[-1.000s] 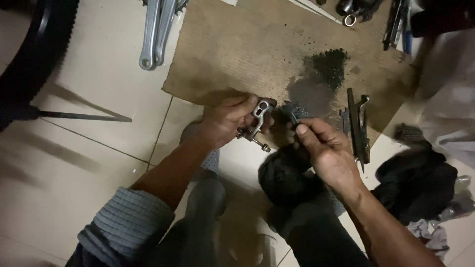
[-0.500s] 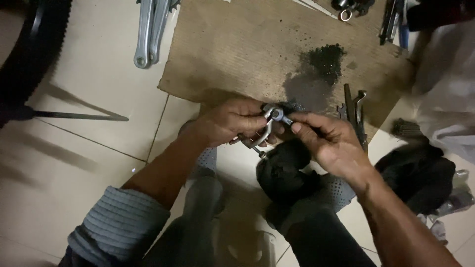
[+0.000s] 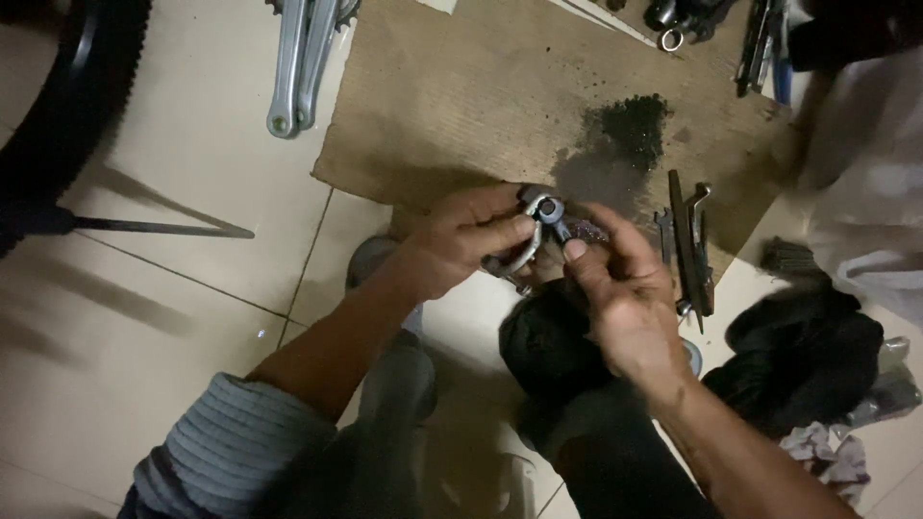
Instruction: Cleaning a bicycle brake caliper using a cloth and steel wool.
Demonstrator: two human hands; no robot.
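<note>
Over the tiled floor (image 3: 192, 173), just near of a flattened sheet of brown cardboard (image 3: 461, 96) that carries a dark heap of grit (image 3: 630, 125), the left hand (image 3: 461, 240) is closed around a curved grey metal brake part (image 3: 529, 245), held in the air at mid-scene. The right hand (image 3: 625, 288) meets it from the right, thumb and fingers pinched together on the part's small round fitting (image 3: 550, 208). Dark flat tools (image 3: 687, 245) lie just right of the hands, a silver crank arm (image 3: 298, 58) lies far left beside a black tyre (image 3: 67, 106), and dark rags (image 3: 808, 356) sit near right; no container or label can be made out.
</note>
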